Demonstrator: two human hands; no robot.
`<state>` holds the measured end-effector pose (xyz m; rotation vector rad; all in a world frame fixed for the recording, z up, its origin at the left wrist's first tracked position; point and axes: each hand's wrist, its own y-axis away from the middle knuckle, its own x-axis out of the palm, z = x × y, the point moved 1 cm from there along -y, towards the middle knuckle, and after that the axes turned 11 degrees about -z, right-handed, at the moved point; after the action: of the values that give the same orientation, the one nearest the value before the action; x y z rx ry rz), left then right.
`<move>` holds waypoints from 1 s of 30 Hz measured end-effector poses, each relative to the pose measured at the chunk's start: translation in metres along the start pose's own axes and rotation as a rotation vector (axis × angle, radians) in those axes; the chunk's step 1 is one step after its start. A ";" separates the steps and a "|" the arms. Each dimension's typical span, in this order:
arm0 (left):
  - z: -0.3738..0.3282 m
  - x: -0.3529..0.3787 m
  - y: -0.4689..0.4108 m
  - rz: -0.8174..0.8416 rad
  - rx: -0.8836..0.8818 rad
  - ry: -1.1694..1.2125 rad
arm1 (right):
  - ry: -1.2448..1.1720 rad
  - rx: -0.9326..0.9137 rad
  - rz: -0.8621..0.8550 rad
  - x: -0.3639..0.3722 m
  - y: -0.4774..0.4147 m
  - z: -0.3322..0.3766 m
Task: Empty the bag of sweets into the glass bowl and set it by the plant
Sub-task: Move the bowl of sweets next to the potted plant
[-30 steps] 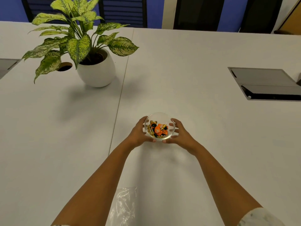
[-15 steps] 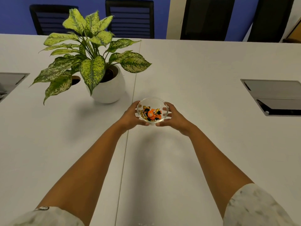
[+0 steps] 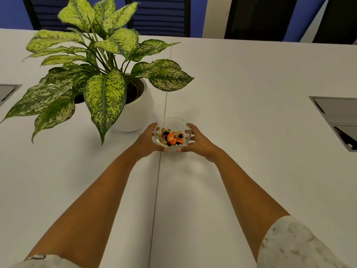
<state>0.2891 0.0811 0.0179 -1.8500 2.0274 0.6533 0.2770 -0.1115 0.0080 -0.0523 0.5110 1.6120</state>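
A small glass bowl [image 3: 172, 122] holds several wrapped sweets [image 3: 171, 138] in orange, gold and black. My left hand [image 3: 147, 140] cups its left side and my right hand [image 3: 197, 141] cups its right side, thumbs meeting at the near rim. The bowl sits just right of the plant's white pot [image 3: 135, 113], over the seam between the two white tabletops. The plant [image 3: 100, 74] has broad speckled green leaves that spread to the left and over the pot. The sweet bag is out of view.
A recessed grey cable hatch [image 3: 336, 120] lies in the table at the right, another [image 3: 7, 91] at the left edge. Dark chairs [image 3: 158, 16] stand behind the table's far edge, against a blue wall.
Both hands have carried the bowl of sweets away from me and leftward, up to the plant pot. The clear bag at the near edge has dropped out of view.
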 end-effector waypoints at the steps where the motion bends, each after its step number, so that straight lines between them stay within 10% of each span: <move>1: 0.003 0.000 -0.004 0.003 0.001 -0.002 | 0.002 0.004 0.004 0.002 -0.004 -0.001; 30: 0.022 0.011 -0.004 -0.067 -0.028 -0.008 | 0.054 -0.002 -0.058 0.016 -0.011 -0.006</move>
<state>0.2904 0.0839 -0.0069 -1.9184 1.9517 0.6733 0.2844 -0.0987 -0.0064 -0.1109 0.5452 1.5579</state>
